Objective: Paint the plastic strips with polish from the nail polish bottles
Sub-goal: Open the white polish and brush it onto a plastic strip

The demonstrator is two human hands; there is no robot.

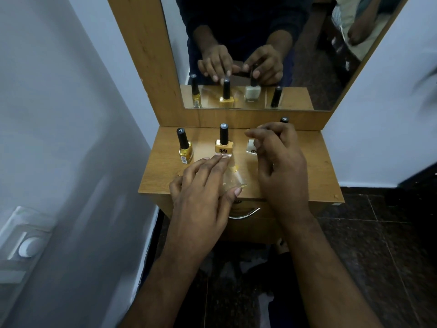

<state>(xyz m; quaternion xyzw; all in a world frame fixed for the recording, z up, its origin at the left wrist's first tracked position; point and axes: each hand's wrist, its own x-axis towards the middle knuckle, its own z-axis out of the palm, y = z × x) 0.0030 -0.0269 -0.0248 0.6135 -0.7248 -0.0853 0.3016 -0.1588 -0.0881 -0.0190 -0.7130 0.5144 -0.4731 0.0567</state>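
A clear plastic strip [233, 179] with yellow dabs of polish lies on the wooden table [315, 166]. My left hand [203, 192] lies flat on its left part, fingers straight, fingertips near the orange polish bottle [224, 146]. To the left stands a gold polish bottle [185, 149]. My right hand [279, 166] covers most of a white polish bottle [251, 147]. Its fingers curl over the bottle's top, and the mirror shows them gripping the black cap. A fourth bottle's black cap [284, 119] pokes out behind my right hand.
A mirror [260, 31] in a wooden frame rises right behind the bottles. A grey wall [71, 114] with a switch plate [26, 242] stands close on the left. A drawer with a metal handle [246, 214] sits under the tabletop, above a dark tiled floor.
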